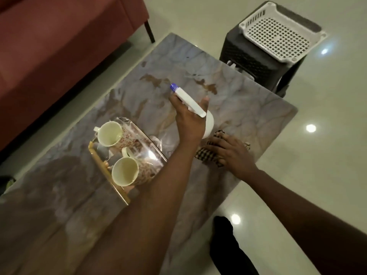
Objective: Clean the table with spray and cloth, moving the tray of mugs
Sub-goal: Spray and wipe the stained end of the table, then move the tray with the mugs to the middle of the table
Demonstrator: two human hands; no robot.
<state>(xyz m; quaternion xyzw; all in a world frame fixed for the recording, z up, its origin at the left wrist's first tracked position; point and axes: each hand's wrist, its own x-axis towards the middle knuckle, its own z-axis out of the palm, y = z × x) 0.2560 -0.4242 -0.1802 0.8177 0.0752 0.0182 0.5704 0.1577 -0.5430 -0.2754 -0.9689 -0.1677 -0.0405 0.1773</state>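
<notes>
My left hand (pixel 188 120) grips a white spray bottle (pixel 209 124) above the marble table (pixel 248 100), its blue nozzle (pixel 173 87) aimed at the far half of the top. My right hand (pixel 232 153) lies flat on a checked cloth (pixel 206 153) near the table's right edge, pressing it to the surface. Left of my left forearm, a glass tray (pixel 153 153) with a gold handle (pixel 107 171) carries two patterned mugs, one farther (pixel 111 133) and one nearer (pixel 126 171), both lying tilted with their mouths toward me.
A red sofa (pixel 59 46) runs along the table's left side. Beyond the far right corner stands a black plastic stool (pixel 256 54) with a white perforated basket (pixel 278 34) on top. Glossy floor tiles (pixel 327 155) surround the table. A dark shape (pixel 224 245) lies below the near right edge.
</notes>
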